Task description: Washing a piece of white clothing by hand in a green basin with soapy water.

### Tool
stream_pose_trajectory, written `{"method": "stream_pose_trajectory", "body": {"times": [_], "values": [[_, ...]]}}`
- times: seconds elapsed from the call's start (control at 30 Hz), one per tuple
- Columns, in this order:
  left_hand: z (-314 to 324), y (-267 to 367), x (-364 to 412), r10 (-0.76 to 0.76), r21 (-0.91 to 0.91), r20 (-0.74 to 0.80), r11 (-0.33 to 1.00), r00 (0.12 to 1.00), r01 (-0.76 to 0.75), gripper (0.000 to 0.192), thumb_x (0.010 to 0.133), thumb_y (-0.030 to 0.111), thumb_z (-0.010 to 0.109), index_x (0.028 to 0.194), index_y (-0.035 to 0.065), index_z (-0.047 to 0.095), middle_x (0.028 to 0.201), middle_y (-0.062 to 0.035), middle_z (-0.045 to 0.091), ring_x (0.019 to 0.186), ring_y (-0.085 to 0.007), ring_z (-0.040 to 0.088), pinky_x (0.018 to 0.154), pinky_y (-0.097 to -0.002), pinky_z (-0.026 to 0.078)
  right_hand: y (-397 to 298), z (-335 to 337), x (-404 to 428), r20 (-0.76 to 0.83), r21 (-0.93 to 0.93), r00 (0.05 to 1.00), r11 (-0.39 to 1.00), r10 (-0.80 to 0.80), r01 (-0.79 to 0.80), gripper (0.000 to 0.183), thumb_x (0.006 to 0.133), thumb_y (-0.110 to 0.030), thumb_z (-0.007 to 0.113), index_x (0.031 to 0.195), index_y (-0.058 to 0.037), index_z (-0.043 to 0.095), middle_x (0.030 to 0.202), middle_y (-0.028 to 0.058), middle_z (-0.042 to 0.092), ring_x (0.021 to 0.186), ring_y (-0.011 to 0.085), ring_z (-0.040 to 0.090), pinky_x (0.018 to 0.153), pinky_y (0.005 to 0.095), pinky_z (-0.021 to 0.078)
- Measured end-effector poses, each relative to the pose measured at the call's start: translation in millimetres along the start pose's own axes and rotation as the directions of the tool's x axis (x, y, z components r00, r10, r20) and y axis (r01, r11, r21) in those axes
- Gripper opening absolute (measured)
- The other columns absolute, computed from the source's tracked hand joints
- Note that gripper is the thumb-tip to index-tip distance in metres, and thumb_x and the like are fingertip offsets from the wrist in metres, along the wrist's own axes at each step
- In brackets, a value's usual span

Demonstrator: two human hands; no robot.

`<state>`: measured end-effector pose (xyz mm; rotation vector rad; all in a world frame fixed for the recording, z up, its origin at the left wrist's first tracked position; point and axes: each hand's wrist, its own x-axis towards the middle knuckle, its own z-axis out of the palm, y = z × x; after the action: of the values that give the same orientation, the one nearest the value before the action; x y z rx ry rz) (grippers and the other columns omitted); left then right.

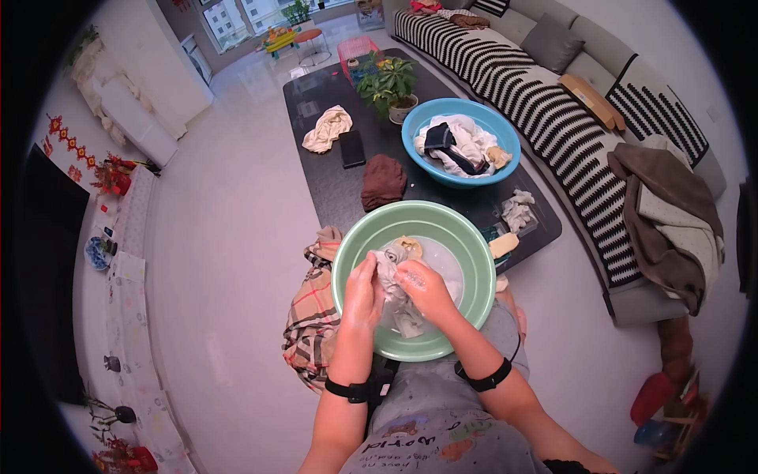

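A light green plastic basin (349, 256) stands before me, with cloudy, sudsy water (445, 260) in it. Both hands grip a wet whitish cloth (388, 274) inside its rim. My left hand (361, 290) lies along the cloth's left side, fingers pointing up. My right hand (425, 290) closes around it from the right, with foam on the thumb side. The lower end of the cloth hangs into the water. A pale yellow piece (410, 245) shows just beyond the cloth; I cannot tell if it is a separate item.
A dark coffee table (331, 183) carries a blue basin (414, 155) of laundry, a brown cloth (384, 182), a cream cloth (327, 129), a black phone (352, 149) and a potted plant (388, 80). A yellowish soap bar (503, 245) sits right of the green basin. Plaid fabric (311, 314) hangs at left.
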<state>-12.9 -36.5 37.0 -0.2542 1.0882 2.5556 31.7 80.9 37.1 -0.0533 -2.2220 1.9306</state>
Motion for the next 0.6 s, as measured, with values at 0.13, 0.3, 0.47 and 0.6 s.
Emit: {"method": "stream_pose_trajectory", "body": {"times": [0.13, 0.3, 0.47, 0.6], "values": [[6.3, -2.3, -12.5, -0.049, 0.331, 0.06, 0.943, 0.997, 0.027, 0.025, 0.086, 0.016, 0.05, 0.103, -0.0019, 0.049, 0.091, -0.0048, 0.055, 0.08, -0.0115, 0.053, 0.073, -0.0248, 0.044, 10.9, -8.4, -0.4, -0.067, 0.387, 0.973, 0.905, 0.221, -0.179, 0.014, 0.082, -0.011, 0.056, 0.09, 0.0002, 0.057, 0.084, 0.0052, 0.058, 0.079, 0.0116, 0.054, 0.071, 0.0238, 0.0419], [0.8, -4.2, -12.7, 0.019, 0.453, 0.074, 0.89, 0.997, -0.051, 0.025, 0.083, 0.013, 0.053, 0.101, -0.0034, 0.049, 0.089, -0.0052, 0.055, 0.075, -0.0093, 0.052, 0.067, -0.0218, 0.042, 6.1, -14.4, -0.2, -0.101, 0.478, 0.971, 0.866, 0.219, -0.146, 0.015, 0.083, -0.01, 0.055, 0.09, 0.0029, 0.057, 0.084, 0.0033, 0.057, 0.079, 0.0077, 0.051, 0.071, 0.0215, 0.0409], [2.6, -12.4, -13.1, 0.05, 0.341, 0.028, 0.938, 0.998, -0.056, 0.022, 0.083, 0.013, 0.051, 0.098, -0.0033, 0.051, 0.087, -0.005, 0.056, 0.075, -0.0094, 0.052, 0.066, -0.0224, 0.042, 3.8, -14.5, -0.1, -0.168, 0.466, 0.962, 0.878, 0.214, -0.114, 0.012, 0.084, -0.009, 0.053, 0.089, 0.001, 0.056, 0.082, 0.0008, 0.054, 0.078, 0.0073, 0.049, 0.07, 0.0209, 0.0394], [3.7, -17.8, -13.1, 0.082, 0.292, -0.016, 0.954, 0.997, -0.074, 0.021, 0.086, 0.017, 0.049, 0.092, -0.0023, 0.053, 0.08, -0.0038, 0.055, 0.069, -0.009, 0.051, 0.062, -0.0214, 0.042, -7.3, 2.8, -7.4, -0.217, 0.038, 0.976, 0.999, -0.003, 0.012, 0.013, 0.083, -0.013, 0.054, 0.081, -0.001, 0.054, 0.07, 0.0069, 0.054, 0.068, 0.0112, 0.051, 0.062, 0.0258, 0.0412]]}}
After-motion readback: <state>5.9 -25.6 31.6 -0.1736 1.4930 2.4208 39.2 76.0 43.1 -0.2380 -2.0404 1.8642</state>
